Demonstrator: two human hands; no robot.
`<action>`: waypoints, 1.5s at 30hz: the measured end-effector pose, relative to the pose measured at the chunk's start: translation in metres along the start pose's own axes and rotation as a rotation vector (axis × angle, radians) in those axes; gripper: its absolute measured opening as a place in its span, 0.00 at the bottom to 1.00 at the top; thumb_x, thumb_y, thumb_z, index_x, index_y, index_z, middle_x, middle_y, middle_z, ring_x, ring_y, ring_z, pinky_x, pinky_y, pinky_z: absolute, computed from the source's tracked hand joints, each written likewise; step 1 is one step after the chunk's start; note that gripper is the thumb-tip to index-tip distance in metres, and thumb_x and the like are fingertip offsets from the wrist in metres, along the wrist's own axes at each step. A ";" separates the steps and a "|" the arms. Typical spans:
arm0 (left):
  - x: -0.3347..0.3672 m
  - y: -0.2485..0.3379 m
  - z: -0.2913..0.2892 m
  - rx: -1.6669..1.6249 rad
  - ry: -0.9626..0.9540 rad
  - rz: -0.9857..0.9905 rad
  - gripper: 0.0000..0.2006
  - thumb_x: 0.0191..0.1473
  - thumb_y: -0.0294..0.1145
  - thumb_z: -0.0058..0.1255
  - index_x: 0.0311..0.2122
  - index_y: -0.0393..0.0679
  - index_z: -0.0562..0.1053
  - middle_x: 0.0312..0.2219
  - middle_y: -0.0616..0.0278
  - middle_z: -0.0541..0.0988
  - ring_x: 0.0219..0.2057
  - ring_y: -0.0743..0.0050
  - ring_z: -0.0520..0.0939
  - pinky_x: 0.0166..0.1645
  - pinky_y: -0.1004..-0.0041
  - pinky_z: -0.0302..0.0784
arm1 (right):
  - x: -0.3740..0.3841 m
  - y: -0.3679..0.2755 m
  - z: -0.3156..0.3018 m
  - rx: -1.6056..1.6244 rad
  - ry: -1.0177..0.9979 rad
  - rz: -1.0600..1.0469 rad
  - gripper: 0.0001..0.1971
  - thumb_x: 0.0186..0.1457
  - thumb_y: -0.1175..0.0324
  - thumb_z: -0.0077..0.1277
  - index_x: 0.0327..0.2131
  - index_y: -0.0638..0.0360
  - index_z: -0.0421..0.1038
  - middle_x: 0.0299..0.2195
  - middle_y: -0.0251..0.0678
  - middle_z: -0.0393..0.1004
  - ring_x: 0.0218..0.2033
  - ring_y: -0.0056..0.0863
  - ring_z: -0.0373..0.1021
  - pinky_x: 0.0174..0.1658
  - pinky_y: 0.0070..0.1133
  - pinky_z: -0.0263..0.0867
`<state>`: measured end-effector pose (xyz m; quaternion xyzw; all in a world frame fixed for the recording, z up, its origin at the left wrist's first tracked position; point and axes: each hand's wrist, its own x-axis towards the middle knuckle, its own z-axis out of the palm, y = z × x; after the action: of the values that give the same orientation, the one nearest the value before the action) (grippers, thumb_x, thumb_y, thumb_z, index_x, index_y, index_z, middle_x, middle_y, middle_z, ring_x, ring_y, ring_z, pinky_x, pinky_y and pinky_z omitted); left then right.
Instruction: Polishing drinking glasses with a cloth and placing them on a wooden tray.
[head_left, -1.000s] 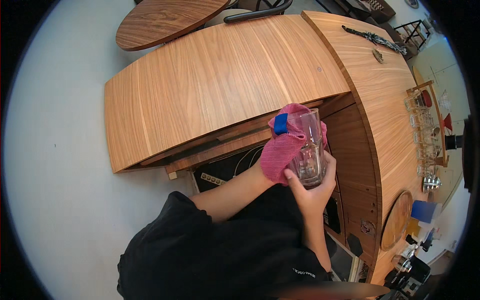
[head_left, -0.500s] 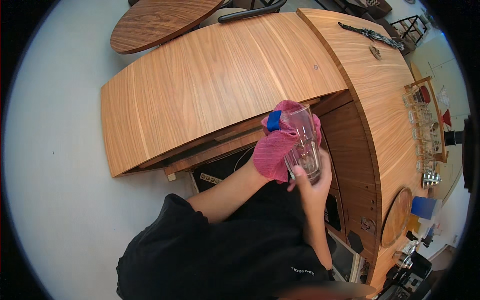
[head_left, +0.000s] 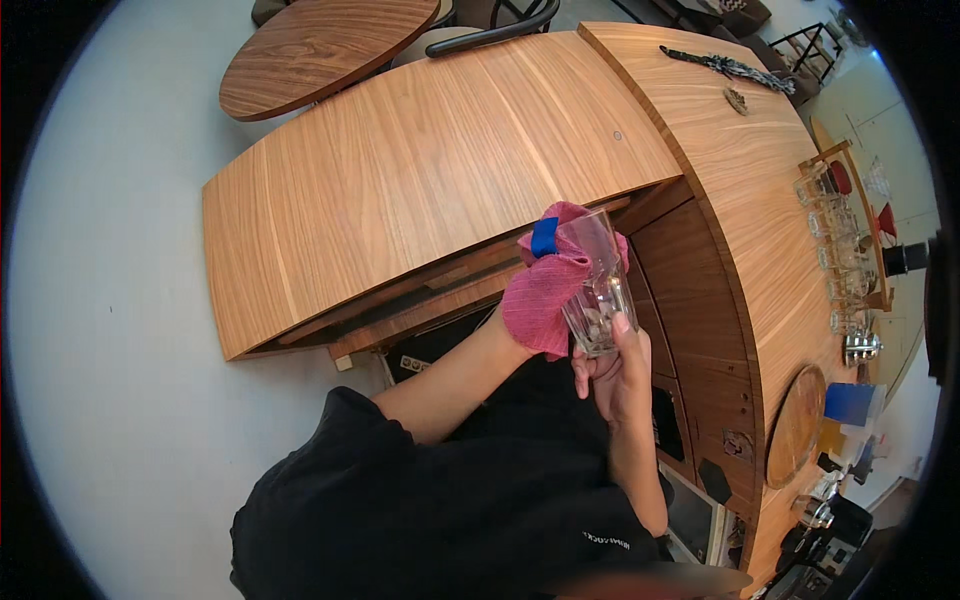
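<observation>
A clear drinking glass [head_left: 598, 305] is tilted in front of my body, its upper end against a pink cloth [head_left: 540, 300] with a blue tag. The cloth covers my left hand [head_left: 510, 338] almost fully and lies along the glass's left side and behind its upper end. Those fingers are hidden, but the cloth is bunched around the glass. My right hand [head_left: 618, 372] holds the glass's lower end, thumb on its right side and the other fingers curled beneath the base.
A wooden counter [head_left: 430, 180] stands ahead, with open shelf space below. The right-hand counter [head_left: 720, 180] carries a round wooden tray [head_left: 796, 425], a rack of glasses [head_left: 845, 240], a blue container [head_left: 850, 403] and metal equipment. A round table [head_left: 320, 55] is farther off.
My right hand has turned at the glass's lower end. Its thumb has shifted from the front to the right side, and its fingers now show below. The left hand stays in the cloth.
</observation>
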<state>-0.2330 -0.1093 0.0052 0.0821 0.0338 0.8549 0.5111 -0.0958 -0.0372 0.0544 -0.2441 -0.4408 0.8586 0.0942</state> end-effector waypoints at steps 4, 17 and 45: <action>0.003 -0.004 -0.009 -0.003 0.001 -0.033 0.31 0.55 0.40 0.63 0.62 0.42 0.67 0.57 0.53 0.75 0.55 0.56 0.78 0.58 0.58 0.79 | 0.001 0.007 0.008 -0.276 0.122 -0.257 0.31 0.56 0.55 0.64 0.51 0.71 0.65 0.32 0.45 0.77 0.28 0.27 0.76 0.28 0.24 0.76; -0.003 -0.010 0.004 0.016 0.078 -0.019 0.25 0.57 0.32 0.61 0.58 0.46 0.69 0.55 0.54 0.76 0.51 0.58 0.81 0.54 0.60 0.81 | -0.001 -0.001 -0.005 -0.084 0.007 -0.031 0.24 0.55 0.67 0.63 0.49 0.68 0.65 0.26 0.37 0.73 0.21 0.21 0.71 0.19 0.18 0.70; -0.010 -0.008 0.026 0.223 0.120 0.074 0.29 0.55 0.35 0.62 0.59 0.49 0.62 0.48 0.52 0.75 0.47 0.59 0.78 0.50 0.61 0.79 | -0.014 0.001 0.000 -1.038 0.231 -0.618 0.32 0.49 0.61 0.71 0.50 0.70 0.66 0.36 0.53 0.79 0.35 0.40 0.80 0.41 0.31 0.75</action>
<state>-0.2172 -0.1147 0.0282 0.0879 0.1560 0.8675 0.4641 -0.0843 -0.0432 0.0584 -0.2105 -0.8387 0.4329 0.2546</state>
